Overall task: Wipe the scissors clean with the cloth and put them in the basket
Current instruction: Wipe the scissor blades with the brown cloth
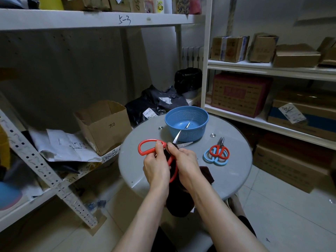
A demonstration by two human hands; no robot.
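Note:
My left hand (156,165) grips the red-handled scissors (145,147) by the handles, above the round grey table (236,175). Their blades are spread apart and point toward the blue basket (187,115). My right hand (185,163) pinches a dark brown cloth (179,200) against the blades near the pivot; the rest of the cloth hangs below my wrists. A metal blade tip shows inside the basket. Two smaller scissors, one with red handles (219,150) and one with light blue handles (209,157), lie crossed on the table to the right.
An open cardboard box (103,124) and loose papers sit on the low shelf at left. Black bags (154,104) lie behind the table. White shelves with cartons (241,93) stand at right. The floor is pale tile.

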